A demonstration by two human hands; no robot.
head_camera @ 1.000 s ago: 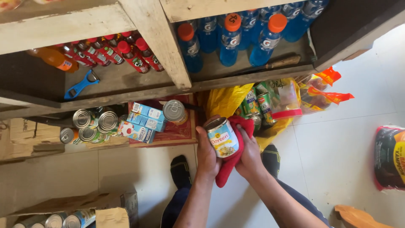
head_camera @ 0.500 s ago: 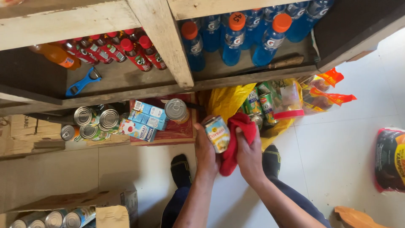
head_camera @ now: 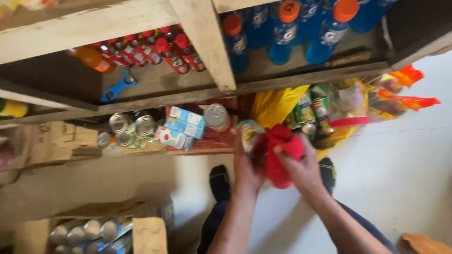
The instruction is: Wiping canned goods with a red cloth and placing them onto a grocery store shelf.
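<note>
Wooden shelves (head_camera: 202, 51) behind; left hand (head_camera: 247, 164) grips a can (head_camera: 248, 134), fingers wrapped, right hand (head_camera: 301, 164) presses red cloth (head_camera: 281, 153) against it, fingers curled.

We're looking down at a pale tiled floor (head_camera: 400, 169), brightly lit on the right. Above it runs a rough wooden shelf (head_camera: 202, 37) with a thick upright post. A cardboard box (head_camera: 146, 230) sits on the floor at lower left.

Bare floor (head_camera: 400, 178) lies open rightward; a standing tin (head_camera: 216, 116) and cartons (head_camera: 181, 127) crowd the left.
</note>
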